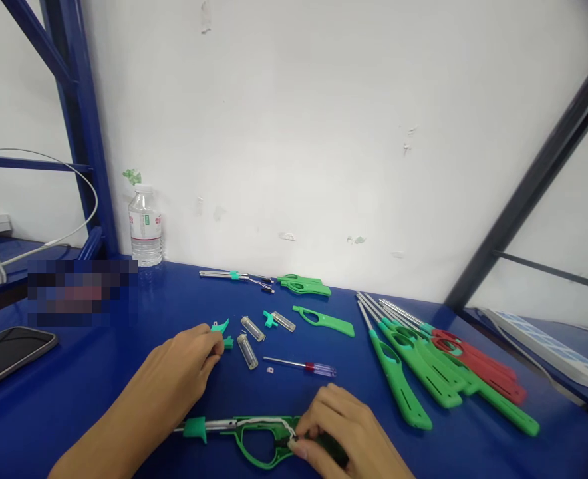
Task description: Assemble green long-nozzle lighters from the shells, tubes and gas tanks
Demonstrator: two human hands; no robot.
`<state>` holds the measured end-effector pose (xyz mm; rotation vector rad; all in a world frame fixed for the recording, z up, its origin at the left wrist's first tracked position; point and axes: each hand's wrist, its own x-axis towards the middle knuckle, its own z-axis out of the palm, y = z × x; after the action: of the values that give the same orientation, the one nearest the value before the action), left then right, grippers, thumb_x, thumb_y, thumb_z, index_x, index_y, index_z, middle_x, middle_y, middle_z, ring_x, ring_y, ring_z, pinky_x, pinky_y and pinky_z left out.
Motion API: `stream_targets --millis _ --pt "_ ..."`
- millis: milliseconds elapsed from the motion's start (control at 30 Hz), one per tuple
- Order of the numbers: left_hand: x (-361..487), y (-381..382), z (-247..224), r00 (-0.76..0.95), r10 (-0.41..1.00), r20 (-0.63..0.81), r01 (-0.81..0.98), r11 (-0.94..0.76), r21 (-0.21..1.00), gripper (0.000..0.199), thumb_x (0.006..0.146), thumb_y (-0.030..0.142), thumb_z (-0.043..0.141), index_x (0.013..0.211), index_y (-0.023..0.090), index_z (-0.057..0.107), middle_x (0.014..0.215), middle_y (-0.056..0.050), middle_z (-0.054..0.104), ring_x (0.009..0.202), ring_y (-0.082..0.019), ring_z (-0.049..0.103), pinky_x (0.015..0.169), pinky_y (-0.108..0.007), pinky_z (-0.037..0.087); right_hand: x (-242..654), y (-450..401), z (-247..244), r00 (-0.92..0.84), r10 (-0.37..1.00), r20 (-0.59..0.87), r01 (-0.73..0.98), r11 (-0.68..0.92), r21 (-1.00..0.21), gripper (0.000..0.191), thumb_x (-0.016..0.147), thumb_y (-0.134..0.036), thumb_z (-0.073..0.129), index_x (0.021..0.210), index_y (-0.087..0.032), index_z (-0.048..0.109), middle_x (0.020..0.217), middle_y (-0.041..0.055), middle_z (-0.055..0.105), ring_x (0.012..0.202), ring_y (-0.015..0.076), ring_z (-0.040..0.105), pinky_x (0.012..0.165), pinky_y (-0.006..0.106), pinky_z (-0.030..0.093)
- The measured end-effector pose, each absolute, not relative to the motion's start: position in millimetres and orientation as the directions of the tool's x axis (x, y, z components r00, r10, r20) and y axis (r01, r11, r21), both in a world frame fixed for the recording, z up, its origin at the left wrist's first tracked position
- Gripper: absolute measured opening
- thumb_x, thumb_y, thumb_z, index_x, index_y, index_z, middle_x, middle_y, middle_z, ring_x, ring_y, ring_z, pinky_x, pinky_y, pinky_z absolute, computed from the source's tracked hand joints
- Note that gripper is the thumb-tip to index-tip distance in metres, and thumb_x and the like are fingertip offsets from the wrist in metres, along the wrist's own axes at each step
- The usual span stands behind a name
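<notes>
My right hand (346, 429) pinches at a white wire and a small dark part inside an open green lighter shell (259, 459), which lies near the front edge with its metal tube (221, 424) pointing left. Above that tube, my left hand (194, 356) has its fingers curled together beside small teal trigger pieces (228, 342); what its fingertips hold, if anything, is hidden. Clear fuel tanks (247, 351) lie to the right of the left hand. A screwdriver (318, 368) with a red and purple handle rests between the tanks and my right hand.
Several assembled green lighters (401, 389) and red lighters (493, 372) lie at the right. Loose green shells (326, 321) and metal tubes (219, 274) are at the back. A water bottle (146, 229) stands back left, a phone (12, 352) front left.
</notes>
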<state>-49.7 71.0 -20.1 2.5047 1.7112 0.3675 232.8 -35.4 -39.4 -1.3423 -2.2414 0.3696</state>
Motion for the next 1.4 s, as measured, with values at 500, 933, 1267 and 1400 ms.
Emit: stream_targets --millis 500,933,1267,1400 --pt "-35 33 1 0.56 0.821 0.111 0.738 -0.555 0.383 0.036 0.104 0.022 0.046 0.113 0.038 0.077 0.113 0.003 0.077 0.104 -0.019 0.073 0.088 -0.028 0.05 233 -39 -36 -0.383 0.883 0.269 0.737 0.468 -0.488 0.007 0.101 -0.02 0.073 0.097 -0.025 0.07 0.095 -0.0035 0.075 0.089 0.0155 0.069 0.084 0.028 0.048" --pt "-2 2 19 0.528 0.815 -0.24 0.848 -0.49 0.201 0.032 0.096 0.007 0.046 0.105 0.025 0.071 0.117 -0.008 0.072 0.102 -0.03 0.074 0.087 -0.042 0.052 232 -39 -36 -0.377 0.89 0.257 0.752 0.457 -0.476 0.006 0.102 -0.019 0.069 0.099 -0.024 0.068 0.092 -0.0031 0.072 0.085 0.0166 0.065 0.081 0.029 0.046" --pt "-1 3 13 0.552 0.79 -0.265 0.833 -0.536 0.136 0.037 0.099 0.009 0.039 0.106 0.025 0.072 0.121 -0.01 0.071 0.102 -0.033 0.074 0.084 -0.05 0.055 232 -40 -35 -0.375 0.893 0.25 0.755 0.451 -0.476 0.006 0.101 -0.019 0.073 0.099 -0.024 0.07 0.093 -0.0036 0.074 0.087 0.0165 0.066 0.083 0.029 0.047" --pt "-3 3 11 0.546 0.797 -0.257 0.835 -0.541 0.095 0.042 0.094 0.001 0.038 0.107 0.025 0.07 0.119 -0.008 0.071 0.103 -0.032 0.074 0.085 -0.049 0.055 233 -40 -37 -0.375 0.888 0.268 0.741 0.46 -0.489 0.009 0.1 -0.017 0.074 0.098 -0.025 0.069 0.094 -0.0044 0.074 0.088 0.0159 0.067 0.083 0.028 0.047"
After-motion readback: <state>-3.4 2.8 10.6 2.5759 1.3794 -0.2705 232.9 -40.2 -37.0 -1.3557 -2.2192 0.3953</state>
